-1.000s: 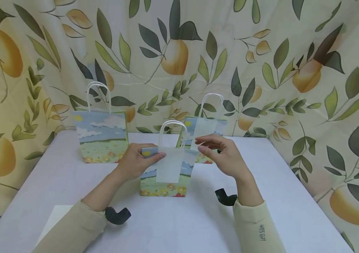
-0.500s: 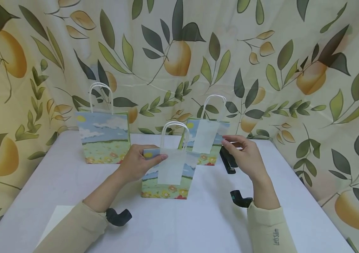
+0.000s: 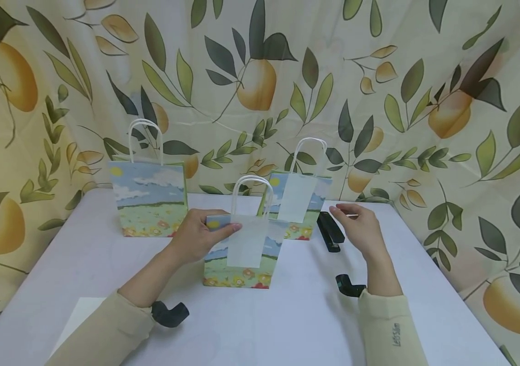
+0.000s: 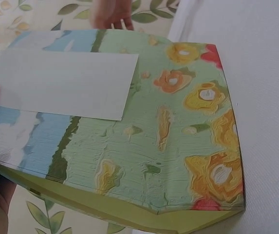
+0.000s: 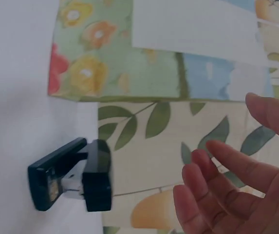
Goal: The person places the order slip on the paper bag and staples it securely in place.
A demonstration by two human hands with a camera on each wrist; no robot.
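My left hand (image 3: 200, 236) grips the upper left edge of a small paper gift bag (image 3: 237, 278) with a sky-and-flowers print and white handles. Its thumb lies on the front, at the top of a white card (image 3: 245, 246). In the left wrist view the card (image 4: 66, 83) lies flat on the bag's printed face. My right hand (image 3: 359, 229) is in the air with loosely bent fingers and holds nothing. Beside it a black stapler (image 3: 330, 231) stands on the table; the right wrist view shows this stapler (image 5: 98, 175) apart from the fingers.
A matching bag (image 3: 303, 231) with a white card (image 3: 295, 198) on its front stands behind, to the right. Another printed bag (image 3: 150, 203) stands at the back left. White paper (image 3: 77, 315) lies at the front left, partly under the sleeve. A fruit-patterned curtain (image 3: 223, 147) hangs behind the table.
My right hand has moved right, away from the gripped bag and past the stapler, which now shows fully. The left hand keeps its grip on the bag.
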